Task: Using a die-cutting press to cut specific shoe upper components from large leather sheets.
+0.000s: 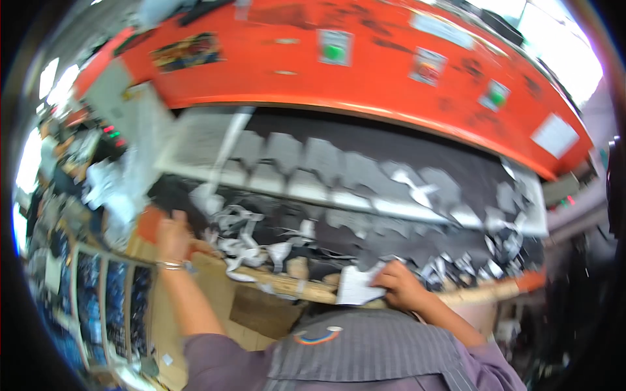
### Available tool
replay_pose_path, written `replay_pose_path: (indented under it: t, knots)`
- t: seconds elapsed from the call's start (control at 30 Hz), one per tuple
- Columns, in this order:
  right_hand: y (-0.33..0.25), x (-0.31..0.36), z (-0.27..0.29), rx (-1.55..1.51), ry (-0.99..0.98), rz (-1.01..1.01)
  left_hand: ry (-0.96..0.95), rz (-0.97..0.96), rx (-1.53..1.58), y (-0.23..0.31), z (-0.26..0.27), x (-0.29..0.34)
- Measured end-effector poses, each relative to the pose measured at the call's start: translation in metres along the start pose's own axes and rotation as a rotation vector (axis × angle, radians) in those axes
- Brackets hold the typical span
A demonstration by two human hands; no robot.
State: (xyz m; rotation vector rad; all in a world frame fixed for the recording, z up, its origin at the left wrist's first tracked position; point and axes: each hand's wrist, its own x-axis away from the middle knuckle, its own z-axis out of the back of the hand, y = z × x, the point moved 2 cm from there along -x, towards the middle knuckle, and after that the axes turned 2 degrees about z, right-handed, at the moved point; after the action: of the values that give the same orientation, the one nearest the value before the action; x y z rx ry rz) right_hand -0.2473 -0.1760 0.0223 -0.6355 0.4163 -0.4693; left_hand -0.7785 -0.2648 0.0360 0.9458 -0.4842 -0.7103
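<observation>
My left hand (174, 238), blurred by motion, is at the left end of the work table, its fingers closed at the lower edge of a black piece of sheet material (175, 194). My right hand (401, 285) is at the front edge of the table, fingers bent and pinching a white piece with a curved cut-out (355, 287). Beyond my hands lies a dark sheet (339, 144) with a row of grey cut shapes (323, 159) along its near side. Curled white and black scraps (241, 238) are heaped along the table's near side.
A large orange machine beam (280, 62) spans the far side above the dark sheet. A wooden front rail (313, 290) edges the table before me. At the left stand a rack of dark blue items (114, 303) and cardboard (186, 313).
</observation>
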Motion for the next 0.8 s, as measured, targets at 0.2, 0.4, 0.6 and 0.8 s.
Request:
replay_pose_path:
  t: [0.2, 0.4, 0.6, 0.8]
  knots:
    - [-0.005, -0.013, -0.015, -0.010, -0.027, 0.132, 0.314, -0.092, -0.616, -0.108, 0.048, -0.136]
    - [0.001, -0.004, -0.006, -0.076, 0.040, 0.081, 0.129, 0.020, -0.636, -0.082, 0.014, -0.183]
    - [0.023, 0.014, 0.013, -0.128, 0.165, -0.142, 0.398, -0.107, -0.453, -0.011, 0.014, -0.120]
    - [0.024, -0.015, 0.047, -0.639, 0.244, -0.400, -0.480, -0.288, 0.853, 0.047, -0.043, 0.012]
